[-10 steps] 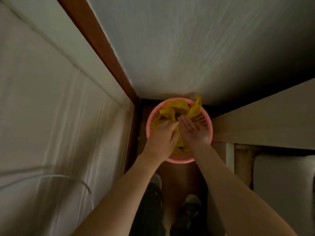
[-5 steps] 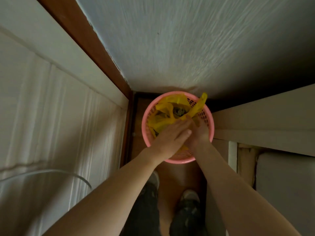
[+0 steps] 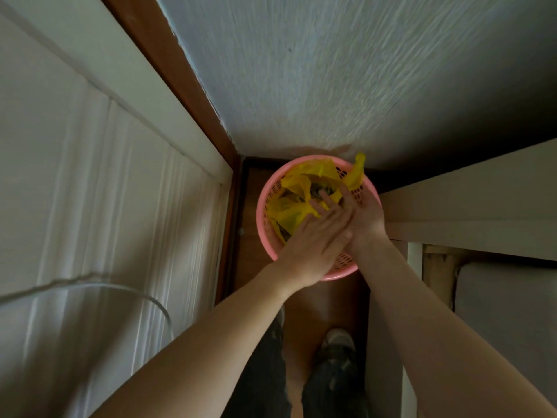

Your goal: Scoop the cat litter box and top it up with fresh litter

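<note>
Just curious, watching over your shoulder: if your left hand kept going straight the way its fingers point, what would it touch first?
Probably the yellow plastic bag lining the pink basket. The left hand points its straight fingers forward and down into the dark clumps in the bag's opening. Depth is hard to judge.

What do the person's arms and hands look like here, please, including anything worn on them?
Both arms are bare as far as the frame shows: no sleeves, watch, bracelets or gloves in view. The left hand shows no rings on its visible fingers; the right hand is partly hidden behind it, so its fingers cannot be checked. Lower down, dark mottled trousers and worn shoes are visible.
</note>
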Action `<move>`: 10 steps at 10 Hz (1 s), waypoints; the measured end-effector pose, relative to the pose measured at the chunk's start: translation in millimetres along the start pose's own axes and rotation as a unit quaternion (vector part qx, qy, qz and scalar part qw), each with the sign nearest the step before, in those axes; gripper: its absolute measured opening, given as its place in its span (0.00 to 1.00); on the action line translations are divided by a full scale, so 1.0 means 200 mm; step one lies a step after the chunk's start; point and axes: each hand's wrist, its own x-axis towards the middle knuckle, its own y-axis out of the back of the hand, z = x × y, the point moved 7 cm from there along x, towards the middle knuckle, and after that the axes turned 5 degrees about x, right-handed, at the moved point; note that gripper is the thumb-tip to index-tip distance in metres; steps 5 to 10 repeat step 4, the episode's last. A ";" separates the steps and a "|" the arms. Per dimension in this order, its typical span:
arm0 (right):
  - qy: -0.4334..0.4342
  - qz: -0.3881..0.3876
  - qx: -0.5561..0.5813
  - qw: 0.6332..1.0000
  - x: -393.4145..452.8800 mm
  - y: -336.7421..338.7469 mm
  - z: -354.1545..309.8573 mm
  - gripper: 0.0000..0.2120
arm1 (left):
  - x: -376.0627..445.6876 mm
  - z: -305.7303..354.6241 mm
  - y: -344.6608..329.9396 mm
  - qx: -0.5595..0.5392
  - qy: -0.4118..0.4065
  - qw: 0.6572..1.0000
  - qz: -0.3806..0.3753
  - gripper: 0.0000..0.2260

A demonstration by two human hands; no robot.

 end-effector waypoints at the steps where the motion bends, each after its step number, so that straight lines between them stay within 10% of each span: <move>1: 0.006 0.007 0.034 0.999 -0.03 0.00 -0.02 0.21 | 0.04 -0.11 0.03 0.063 0.069 0.996 -0.005 0.23; 4: -0.057 0.046 0.114 0.991 -0.36 -0.08 -0.13 0.14 | -0.07 0.20 0.50 0.031 0.032 0.965 0.259 0.08; 10: -0.057 0.046 0.114 0.991 -0.36 -0.08 -0.13 0.14 | -0.07 0.20 0.50 0.031 0.032 0.965 0.259 0.08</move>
